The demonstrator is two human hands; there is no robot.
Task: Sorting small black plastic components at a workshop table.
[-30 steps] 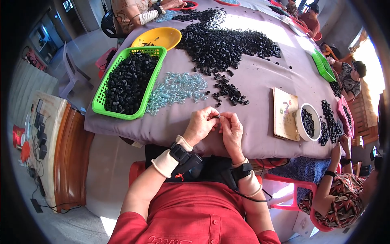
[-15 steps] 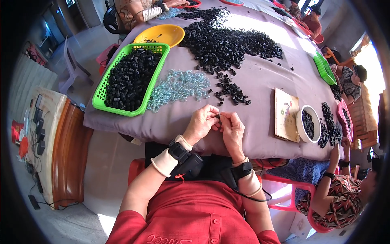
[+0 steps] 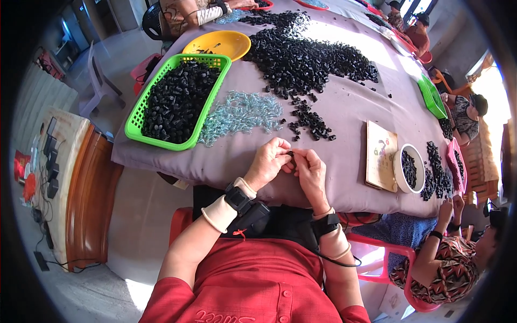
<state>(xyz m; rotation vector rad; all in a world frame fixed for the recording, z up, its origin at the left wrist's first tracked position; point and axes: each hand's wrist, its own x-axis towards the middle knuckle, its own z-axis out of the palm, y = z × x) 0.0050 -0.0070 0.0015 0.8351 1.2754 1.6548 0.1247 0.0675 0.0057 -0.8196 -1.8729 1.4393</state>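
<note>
Floor (image 3: 132,226): pale, smooth, sunlit patch (image 3: 138,292) at lower left
Cabinet (image 3: 89,210): brown wood, pale top, at left
Chair (image 3: 98,89): pale plastic, beyond the cabinet
Wall (image 3: 456,35): grey, upper right
Bright opening (image 3: 498,89): right edge

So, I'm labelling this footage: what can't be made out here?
Head view:
Black piece: full shape, partly covered by the fingers.
Yellow dish: near side, hidden behind the green basket.
Co-worker, top left: head, cut off by the top edge.
Clear pieces: exact shapes, too small.
</note>
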